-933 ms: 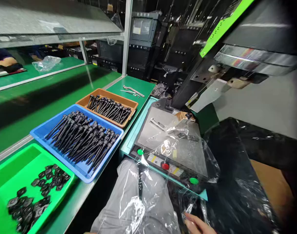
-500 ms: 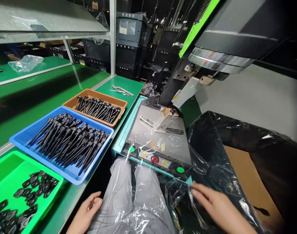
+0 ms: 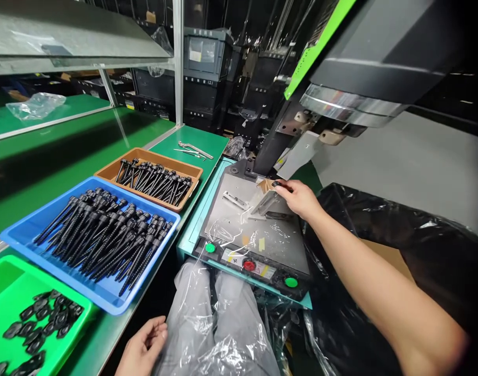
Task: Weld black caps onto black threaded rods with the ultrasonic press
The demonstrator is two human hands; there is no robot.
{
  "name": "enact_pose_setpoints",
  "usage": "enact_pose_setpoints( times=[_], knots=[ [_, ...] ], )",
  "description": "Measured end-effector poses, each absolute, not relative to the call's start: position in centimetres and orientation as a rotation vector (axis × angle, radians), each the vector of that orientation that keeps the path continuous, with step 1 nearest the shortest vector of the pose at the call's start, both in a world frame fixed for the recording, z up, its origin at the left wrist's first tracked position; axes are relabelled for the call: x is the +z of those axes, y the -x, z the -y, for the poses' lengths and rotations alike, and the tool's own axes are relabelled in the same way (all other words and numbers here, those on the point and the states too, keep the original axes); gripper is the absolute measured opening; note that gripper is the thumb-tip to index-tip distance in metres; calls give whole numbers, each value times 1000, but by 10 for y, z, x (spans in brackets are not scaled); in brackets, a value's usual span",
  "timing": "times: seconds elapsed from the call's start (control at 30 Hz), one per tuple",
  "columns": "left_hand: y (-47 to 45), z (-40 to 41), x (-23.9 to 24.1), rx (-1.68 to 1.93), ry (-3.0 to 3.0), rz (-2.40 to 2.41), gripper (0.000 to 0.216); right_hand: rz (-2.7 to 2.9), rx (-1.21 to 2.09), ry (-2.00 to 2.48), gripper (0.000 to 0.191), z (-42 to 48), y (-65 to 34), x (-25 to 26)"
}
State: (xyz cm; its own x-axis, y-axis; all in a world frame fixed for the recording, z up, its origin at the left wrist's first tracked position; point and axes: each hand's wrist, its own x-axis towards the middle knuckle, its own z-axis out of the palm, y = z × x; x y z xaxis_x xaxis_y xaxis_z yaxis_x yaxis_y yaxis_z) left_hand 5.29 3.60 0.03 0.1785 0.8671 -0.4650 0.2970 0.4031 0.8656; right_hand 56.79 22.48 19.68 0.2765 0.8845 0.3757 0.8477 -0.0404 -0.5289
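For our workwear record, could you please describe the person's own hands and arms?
The left hand and right hand wear no gloves. The right forearm shows no sleeve, watch or bracelet; the left forearm is out of frame.

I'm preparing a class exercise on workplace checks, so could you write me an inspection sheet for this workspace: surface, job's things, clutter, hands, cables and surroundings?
Surface: green table beside a machine with a gray metal plate.
Job's things: blue tray and brown tray of long black rods; green tray of small black pieces; metal stand on the plate.
Clutter: metal tools behind the brown tray; clear plastic bag farther back.
Hands: right hand at the stand's top, grip unclear; left hand beside the lap, fingers curled, contents unclear.
Cables: nothing seen.
Surroundings: stacked bins behind; black plastic sheet on the right.
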Motion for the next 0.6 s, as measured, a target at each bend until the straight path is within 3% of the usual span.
enact_pose_setpoints(
  times=[0.17,0.37,0.6],
  knots=[
    [-65,-43,11,559,-1239,-1366,55,1550,-103,1838,29,-222,-563,202],
    [-81,-57,46,541,-1467,-1313,45,1409,-117,1715,38,-177,-536,203],
    [-124,-70,108,708,-1633,-1098,32,955,754,1334,42,-111,-474,208]
  ],
)
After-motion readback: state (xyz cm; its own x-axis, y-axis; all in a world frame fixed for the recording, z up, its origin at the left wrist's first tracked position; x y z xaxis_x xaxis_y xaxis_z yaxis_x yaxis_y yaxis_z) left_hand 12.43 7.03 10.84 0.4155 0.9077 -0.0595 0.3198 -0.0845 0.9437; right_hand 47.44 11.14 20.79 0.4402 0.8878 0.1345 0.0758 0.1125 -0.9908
